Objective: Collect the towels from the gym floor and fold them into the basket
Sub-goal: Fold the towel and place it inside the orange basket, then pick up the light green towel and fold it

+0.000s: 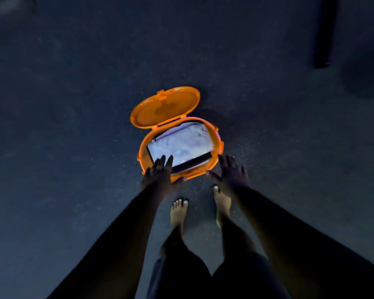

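Dim floor (73,147); spread left hand (160,175) hides basket (218,145) rim, right hand (231,173) spread.

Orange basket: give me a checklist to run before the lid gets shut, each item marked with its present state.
1. Lid swung fully back on its hinge: ok.
2. White towel lies folded inside the orange basket, below the rim: ok.
3. Left hand free, fingers straight over the near rim: ok.
4. Right hand free, fingers spread beside the basket: ok.
5. Floor around the basket free of stray towels: ok where lit; dark corners cannot tell.
6. Bare feet clear of the basket: ok.
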A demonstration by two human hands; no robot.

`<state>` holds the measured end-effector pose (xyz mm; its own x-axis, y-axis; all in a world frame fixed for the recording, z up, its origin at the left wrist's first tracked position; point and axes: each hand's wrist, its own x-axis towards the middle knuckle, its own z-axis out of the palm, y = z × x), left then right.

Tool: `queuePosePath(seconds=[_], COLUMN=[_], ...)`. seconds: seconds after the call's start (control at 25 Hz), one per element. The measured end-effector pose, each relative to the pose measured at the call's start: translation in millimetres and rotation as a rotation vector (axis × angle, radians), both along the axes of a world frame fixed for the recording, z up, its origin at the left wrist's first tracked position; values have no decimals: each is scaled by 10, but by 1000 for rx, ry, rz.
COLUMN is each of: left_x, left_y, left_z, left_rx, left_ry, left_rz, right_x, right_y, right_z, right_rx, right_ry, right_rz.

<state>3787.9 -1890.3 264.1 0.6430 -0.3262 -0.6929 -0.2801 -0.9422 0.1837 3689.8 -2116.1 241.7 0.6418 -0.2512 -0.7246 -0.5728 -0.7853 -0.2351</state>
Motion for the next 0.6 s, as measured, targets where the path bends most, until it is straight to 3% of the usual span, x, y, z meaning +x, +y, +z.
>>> queuePosePath(seconds=[0.24,0.6], left_x=[-613,-1936], left_y=[-336,-1023], left_z=[1321,2678], left_rx=[-132,-198], left_ry=[24,-59], left_rz=[-294,-1070], right_x=[-1034,-3117], right_y=[162,490], right_z=[1501,3084], right_rx=[-45,-263], right_ry=[-83,-238], right_rz=[-290,-854])
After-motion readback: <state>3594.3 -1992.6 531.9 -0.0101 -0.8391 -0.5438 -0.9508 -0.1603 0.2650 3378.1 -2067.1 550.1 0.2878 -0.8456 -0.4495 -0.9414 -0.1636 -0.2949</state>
